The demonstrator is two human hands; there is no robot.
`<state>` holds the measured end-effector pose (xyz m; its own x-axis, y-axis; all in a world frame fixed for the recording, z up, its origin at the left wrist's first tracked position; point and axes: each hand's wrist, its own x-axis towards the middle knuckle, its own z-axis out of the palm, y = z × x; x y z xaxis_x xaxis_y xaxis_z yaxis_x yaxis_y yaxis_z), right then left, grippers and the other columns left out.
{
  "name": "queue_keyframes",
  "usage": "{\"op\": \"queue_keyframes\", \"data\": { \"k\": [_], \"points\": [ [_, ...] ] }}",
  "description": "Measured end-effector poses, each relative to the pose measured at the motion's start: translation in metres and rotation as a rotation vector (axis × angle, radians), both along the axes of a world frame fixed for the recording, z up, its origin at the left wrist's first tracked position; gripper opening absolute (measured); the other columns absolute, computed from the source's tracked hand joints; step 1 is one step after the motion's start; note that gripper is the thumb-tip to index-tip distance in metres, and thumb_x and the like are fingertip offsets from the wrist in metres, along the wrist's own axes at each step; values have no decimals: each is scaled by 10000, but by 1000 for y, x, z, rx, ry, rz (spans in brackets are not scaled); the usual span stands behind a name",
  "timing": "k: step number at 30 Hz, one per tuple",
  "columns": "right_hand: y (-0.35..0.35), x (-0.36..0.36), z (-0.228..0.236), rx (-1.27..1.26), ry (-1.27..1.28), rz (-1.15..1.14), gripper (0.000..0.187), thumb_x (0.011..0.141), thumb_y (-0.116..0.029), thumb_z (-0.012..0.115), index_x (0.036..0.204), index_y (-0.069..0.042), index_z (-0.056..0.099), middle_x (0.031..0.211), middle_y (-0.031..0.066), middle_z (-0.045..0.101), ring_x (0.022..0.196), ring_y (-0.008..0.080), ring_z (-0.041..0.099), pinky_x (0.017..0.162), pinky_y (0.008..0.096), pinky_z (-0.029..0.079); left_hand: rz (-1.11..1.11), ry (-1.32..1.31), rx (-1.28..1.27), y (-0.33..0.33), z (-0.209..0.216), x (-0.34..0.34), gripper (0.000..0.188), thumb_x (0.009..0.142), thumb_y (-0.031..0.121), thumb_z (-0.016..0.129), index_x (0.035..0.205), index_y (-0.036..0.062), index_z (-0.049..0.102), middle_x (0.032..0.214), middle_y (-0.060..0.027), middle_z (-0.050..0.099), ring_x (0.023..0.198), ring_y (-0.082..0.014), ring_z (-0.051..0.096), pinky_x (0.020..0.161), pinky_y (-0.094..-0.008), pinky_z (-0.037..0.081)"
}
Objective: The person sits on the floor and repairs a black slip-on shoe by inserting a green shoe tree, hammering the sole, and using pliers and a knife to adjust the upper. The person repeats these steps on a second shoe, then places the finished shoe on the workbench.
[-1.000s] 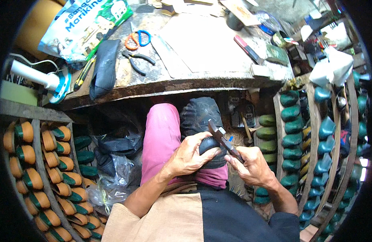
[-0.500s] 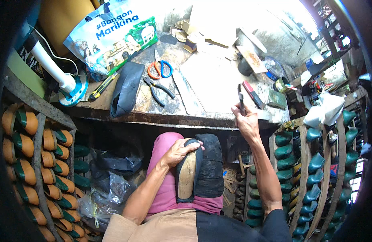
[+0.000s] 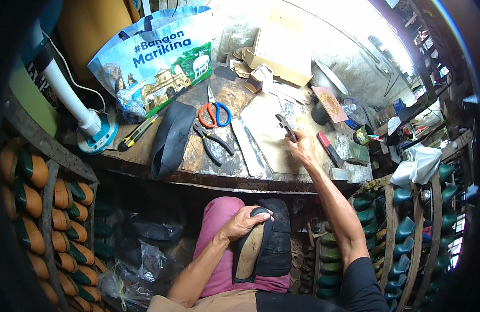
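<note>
My left hand (image 3: pixel 241 222) is wrapped round the toe end of a shoe on its last (image 3: pixel 248 248), which rests sole up on my lap. Its tan insole faces me, with black upper material around the edge. Above the workbench my right hand (image 3: pixel 302 147) grips a dark metal pincer-like hand tool (image 3: pixel 285 126) with its head pointing away from me. The tool is over a pale board (image 3: pixel 266 145). Left of the board lie a flat metal strip (image 3: pixel 246 150), black-handled pliers (image 3: pixel 214 144) and scissors (image 3: pixel 215 113) with one red and one blue handle.
On the bench are a black leather piece (image 3: pixel 171 139), a yellow-black cutter knife (image 3: pixel 138 133), a printed bag (image 3: pixel 151 65), a red-and-black tool (image 3: pixel 330 148) and a green block (image 3: pixel 355 154). Racks of tan-and-green shoes (image 3: pixel 68 213) stand left, green lasts (image 3: pixel 403 229) right.
My right hand has moved left with the tool, from near the red-and-black tool to over the board. My left hand keeps holding the shoe. The view has tilted, so the bench sits lower.
</note>
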<state>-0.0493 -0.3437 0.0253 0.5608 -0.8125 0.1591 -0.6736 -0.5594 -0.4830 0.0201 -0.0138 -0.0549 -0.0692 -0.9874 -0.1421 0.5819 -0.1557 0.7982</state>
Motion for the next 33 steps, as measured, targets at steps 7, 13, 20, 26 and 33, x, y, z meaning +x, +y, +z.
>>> {"op": "queue_keyframes", "data": {
  "k": [7,13,20,26,33],
  "points": [
    [0,41,-9,3,-14,-10,225,955,-202,759,1087,-31,822,1007,175,735,915,374,728,847,505,548,-10,-10,-4,-1,2,0,351,1142,253,736,1360,-20,755,1180,-26,823,1046,-65,669,976,-244,533],
    [7,58,-11,1,-31,34,208,963,-195,759,1073,-25,809,1040,174,731,913,393,721,863,514,546,2,19,-42,0,4,-1,335,1148,228,729,1343,-44,750,1174,-45,820,1128,-98,694,1041,-280,540],
    [-44,57,-19,-58,43,-62,251,943,-202,777,1112,-24,825,1037,200,784,974,402,761,886,517,567,-23,-44,-49,-2,4,2,362,1146,257,726,1355,-38,750,1197,-56,816,1119,-107,683,1038,-290,532],
    [-40,71,-23,-52,19,13,218,934,-195,789,1074,-31,827,1014,180,775,943,361,757,873,492,571,-19,-2,-32,1,9,0,335,1145,233,733,1359,-24,753,1209,-63,814,1166,-121,698,1058,-292,534],
    [-13,73,-29,-388,178,79,246,942,-132,744,1115,30,679,1141,227,718,1061,472,721,888,580,568,-29,-76,-52,-4,13,-5,321,1128,216,755,1346,-20,751,1210,-78,810,1186,-140,703,1069,-298,537]
  ]
}}
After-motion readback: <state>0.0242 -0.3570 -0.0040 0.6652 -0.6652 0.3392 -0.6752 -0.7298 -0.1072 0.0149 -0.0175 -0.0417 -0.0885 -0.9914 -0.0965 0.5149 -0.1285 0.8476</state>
